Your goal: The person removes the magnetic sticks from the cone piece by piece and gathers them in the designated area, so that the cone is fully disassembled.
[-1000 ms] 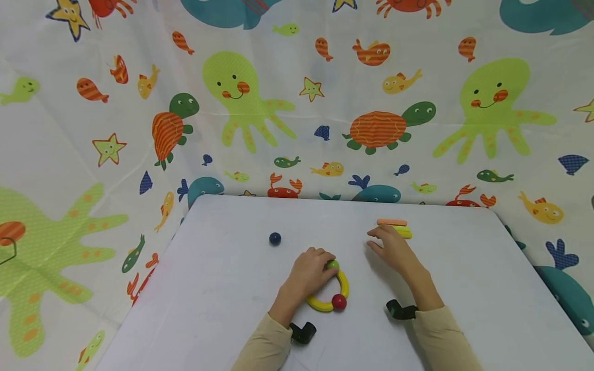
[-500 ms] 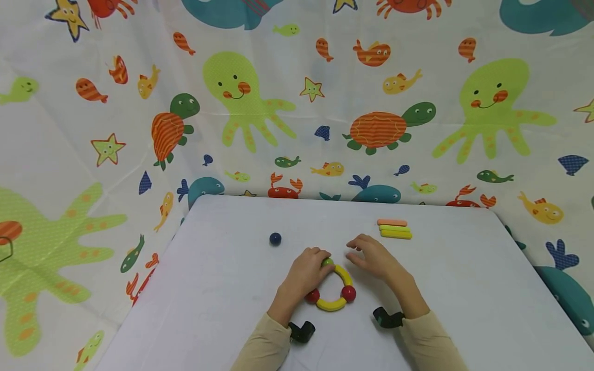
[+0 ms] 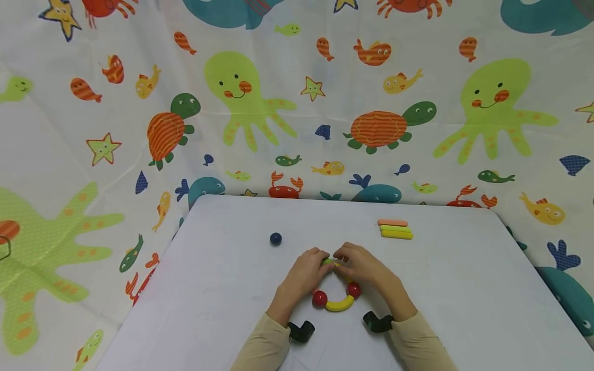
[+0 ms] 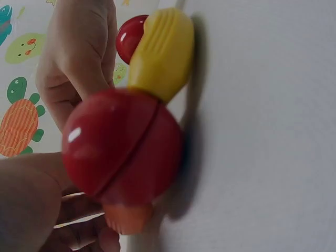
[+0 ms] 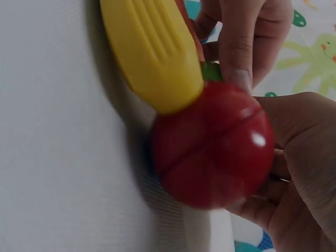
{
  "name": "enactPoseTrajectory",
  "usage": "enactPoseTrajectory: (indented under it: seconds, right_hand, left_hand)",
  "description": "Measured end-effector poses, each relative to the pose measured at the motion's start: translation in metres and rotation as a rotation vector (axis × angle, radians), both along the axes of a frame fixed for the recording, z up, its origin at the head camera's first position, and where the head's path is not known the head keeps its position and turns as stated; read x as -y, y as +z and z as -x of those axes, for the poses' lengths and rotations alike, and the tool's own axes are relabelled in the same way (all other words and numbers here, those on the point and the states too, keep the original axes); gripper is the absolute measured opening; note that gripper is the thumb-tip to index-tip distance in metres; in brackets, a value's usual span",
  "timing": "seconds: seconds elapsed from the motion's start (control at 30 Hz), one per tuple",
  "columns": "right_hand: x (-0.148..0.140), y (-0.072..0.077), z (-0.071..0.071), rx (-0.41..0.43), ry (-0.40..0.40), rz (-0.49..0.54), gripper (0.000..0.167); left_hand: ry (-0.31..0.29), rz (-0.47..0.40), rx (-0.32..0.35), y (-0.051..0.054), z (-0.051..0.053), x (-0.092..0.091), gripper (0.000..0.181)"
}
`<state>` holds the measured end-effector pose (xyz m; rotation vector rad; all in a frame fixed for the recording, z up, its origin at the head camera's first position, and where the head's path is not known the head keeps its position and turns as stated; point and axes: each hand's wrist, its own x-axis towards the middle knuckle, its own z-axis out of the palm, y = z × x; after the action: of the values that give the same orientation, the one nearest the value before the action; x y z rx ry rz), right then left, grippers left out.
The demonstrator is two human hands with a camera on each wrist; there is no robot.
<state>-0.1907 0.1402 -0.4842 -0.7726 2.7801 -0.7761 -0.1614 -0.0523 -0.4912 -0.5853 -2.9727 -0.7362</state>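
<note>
A ring of toy pieces, joined from yellow curved rods (image 3: 339,304) and balls, lies on the white table. Red balls (image 3: 319,299) sit at its near side, and an orange rod (image 4: 128,218) shows behind one in the left wrist view. My left hand (image 3: 303,275) pinches the ring at its far end, where a green ball (image 5: 211,71) is partly covered by the thumb. Fingers of my right hand (image 3: 366,265) curl round the far yellow part, close beside the left fingertips. The hands hide much of the ring's far side.
A dark blue ball (image 3: 276,238) lies to the left, beyond the hands. At the back right, an orange stick (image 3: 392,222) and two yellow sticks (image 3: 396,234) lie side by side. A sea-animal curtain (image 3: 297,103) hangs behind the table.
My right hand has moved left and nearer, from beside the sticks to the ring's far end. The ring has turned and shifted slightly right, bringing a second red ball out from under my left hand.
</note>
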Motion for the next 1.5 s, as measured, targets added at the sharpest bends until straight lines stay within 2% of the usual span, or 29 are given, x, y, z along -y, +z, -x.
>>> enactPoseTrajectory:
  seconds: [0.37,0.57,0.87,1.23,1.4,1.5]
  right_hand:
    - [0.002,-0.005,-0.001,0.004,0.029,-0.009,0.020]
    - [0.003,-0.006,-0.003,-0.017,0.032,-0.006,0.018]
    - [0.002,-0.010,-0.002,-0.047,0.054,0.027,0.014]
    - [0.002,-0.012,-0.003,-0.077,0.027,0.043,0.010]
    - [0.001,-0.009,-0.002,-0.048,-0.009,0.032,0.010]
    - [0.000,-0.008,-0.002,-0.024,-0.052,0.024,0.012]
  left_hand:
    - [-0.048,-0.014,0.062,0.002,0.000,0.002,0.040]
    - [-0.055,-0.043,0.091,0.002,0.001,0.003,0.041]
    - [-0.049,-0.057,0.073,0.001,0.001,0.002,0.038]
    - [-0.040,-0.069,0.073,0.003,0.001,0.003,0.038]
    - [-0.030,-0.086,0.072,0.001,0.002,0.007,0.037]
    - [0.004,-0.101,0.084,0.000,0.004,0.011,0.037]
